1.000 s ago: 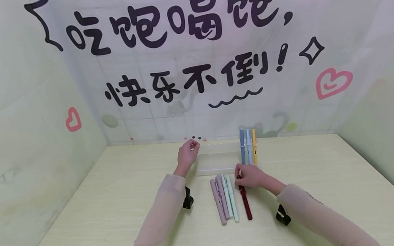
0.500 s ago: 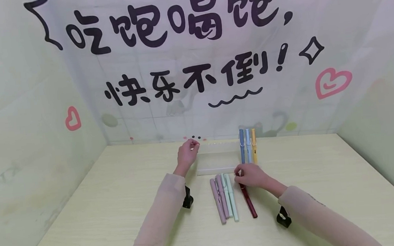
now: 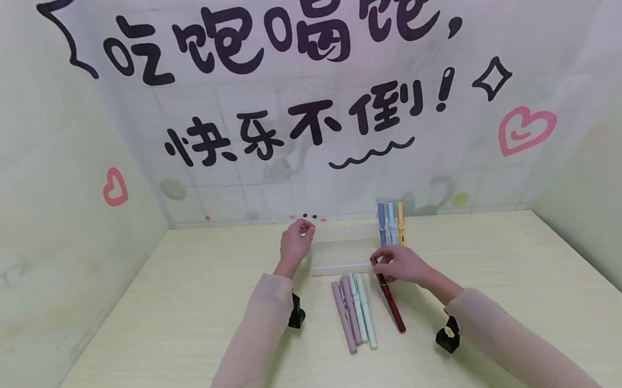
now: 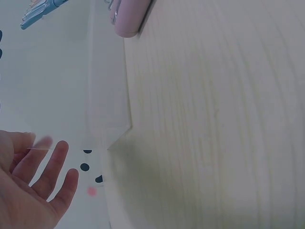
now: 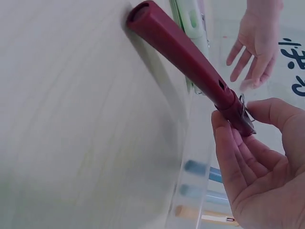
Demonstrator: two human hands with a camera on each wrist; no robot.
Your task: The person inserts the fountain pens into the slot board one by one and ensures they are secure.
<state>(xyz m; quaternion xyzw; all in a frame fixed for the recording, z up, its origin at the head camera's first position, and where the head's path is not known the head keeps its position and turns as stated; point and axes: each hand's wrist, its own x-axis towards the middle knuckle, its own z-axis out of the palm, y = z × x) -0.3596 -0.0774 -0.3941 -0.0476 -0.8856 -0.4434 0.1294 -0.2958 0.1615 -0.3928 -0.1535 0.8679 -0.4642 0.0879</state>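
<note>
My right hand (image 3: 401, 265) pinches a dark red pen (image 5: 186, 50) near its clip end, between thumb and fingers. The pen tilts, its other end pointing toward the front of the table. My left hand (image 3: 295, 244) pinches the left upper edge of a clear plastic pen stand (image 3: 343, 253) between thumb and index finger; the other fingers are spread in the left wrist view. At the stand's right end, a dark blue pen (image 3: 382, 222), a light blue pen (image 3: 392, 221) and a yellow pen (image 3: 401, 220) stand side by side, their lower parts hidden behind my right hand.
In front of the stand lie two purple pens (image 3: 344, 319) and two mint green pens (image 3: 368, 320), side by side on the pale wooden table (image 3: 200, 324). A printed cloth (image 3: 310, 188) hangs behind the table, close to the stand.
My right hand has lifted the dark red pen and moved slightly up toward the stand; the pen's near end has swung right. The left hand stays at the stand's edge.
</note>
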